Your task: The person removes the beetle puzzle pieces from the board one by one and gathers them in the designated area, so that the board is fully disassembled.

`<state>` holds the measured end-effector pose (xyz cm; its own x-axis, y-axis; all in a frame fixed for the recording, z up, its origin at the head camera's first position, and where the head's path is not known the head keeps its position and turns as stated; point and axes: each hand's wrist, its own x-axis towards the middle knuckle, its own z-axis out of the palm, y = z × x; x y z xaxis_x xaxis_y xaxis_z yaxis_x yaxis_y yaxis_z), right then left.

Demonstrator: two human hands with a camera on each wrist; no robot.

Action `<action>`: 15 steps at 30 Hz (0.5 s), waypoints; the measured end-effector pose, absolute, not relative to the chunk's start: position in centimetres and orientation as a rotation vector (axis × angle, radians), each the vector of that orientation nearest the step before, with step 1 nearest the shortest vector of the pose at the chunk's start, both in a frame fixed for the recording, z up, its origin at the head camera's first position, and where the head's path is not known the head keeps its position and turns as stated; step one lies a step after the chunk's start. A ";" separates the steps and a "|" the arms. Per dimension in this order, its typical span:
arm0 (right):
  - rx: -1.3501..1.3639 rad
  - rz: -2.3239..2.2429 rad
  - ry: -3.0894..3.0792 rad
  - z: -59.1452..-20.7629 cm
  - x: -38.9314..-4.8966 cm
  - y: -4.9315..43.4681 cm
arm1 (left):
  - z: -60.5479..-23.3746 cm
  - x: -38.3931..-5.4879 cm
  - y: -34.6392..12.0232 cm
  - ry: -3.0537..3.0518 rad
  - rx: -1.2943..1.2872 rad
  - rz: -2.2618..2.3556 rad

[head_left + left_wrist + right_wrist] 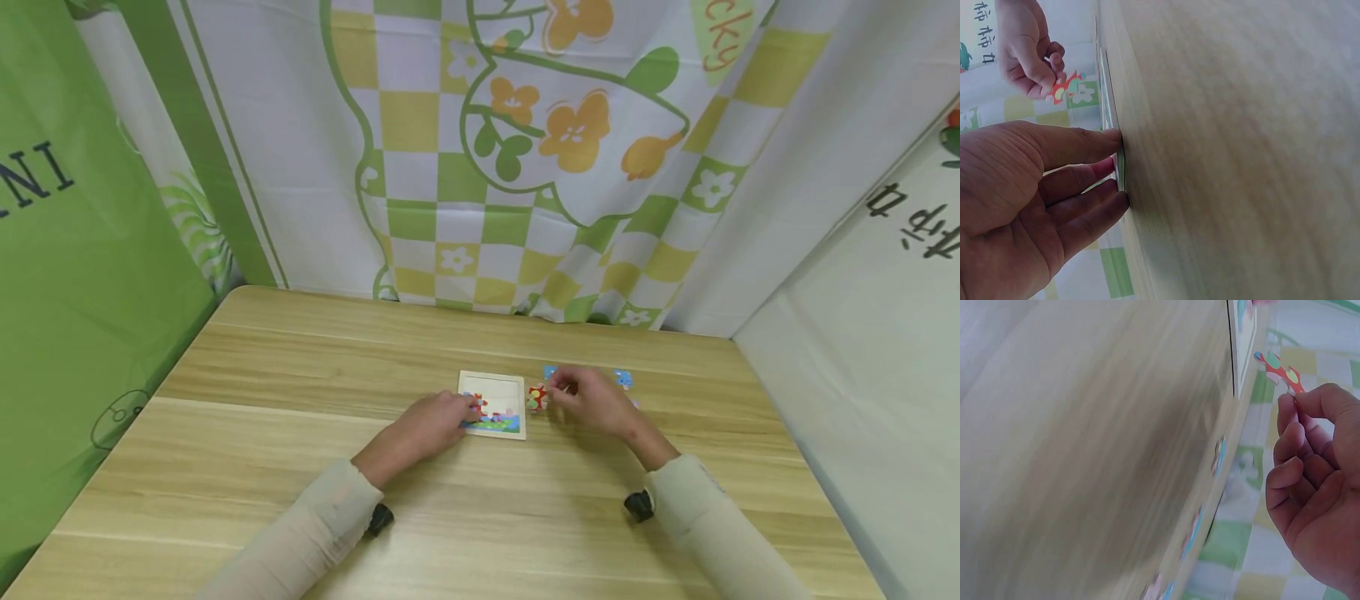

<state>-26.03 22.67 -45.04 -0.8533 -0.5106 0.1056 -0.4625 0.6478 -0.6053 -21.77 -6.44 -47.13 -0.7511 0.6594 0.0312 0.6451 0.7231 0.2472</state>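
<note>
A square wooden jigsaw tray (522,408) lies flat on the table, with several pieces fitted along its lower and left parts. My left hand (444,421) holds the tray's left side, its thumb and fingertips against the edge in the left wrist view. Some of that edge is hidden by the fingers. My right hand (592,402) pinches a red puzzle piece (1277,372) with yellow and green spots between thumb and index finger. It holds the piece above the table, just right of the tray; the other fingers are curled.
Loose blue puzzle pieces (623,379) lie on the table (315,358) behind and beside my right hand, some partly hidden by it. A patterned curtain (487,233) hangs at the table's back edge. Green cloth (75,275) hangs on the left, white cloth (870,350) on the right.
</note>
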 end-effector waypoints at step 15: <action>-0.740 -0.855 2.827 -45.0 -26.7 28.7 | -47.0 -21.7 -6.4 2.846 1.071 0.363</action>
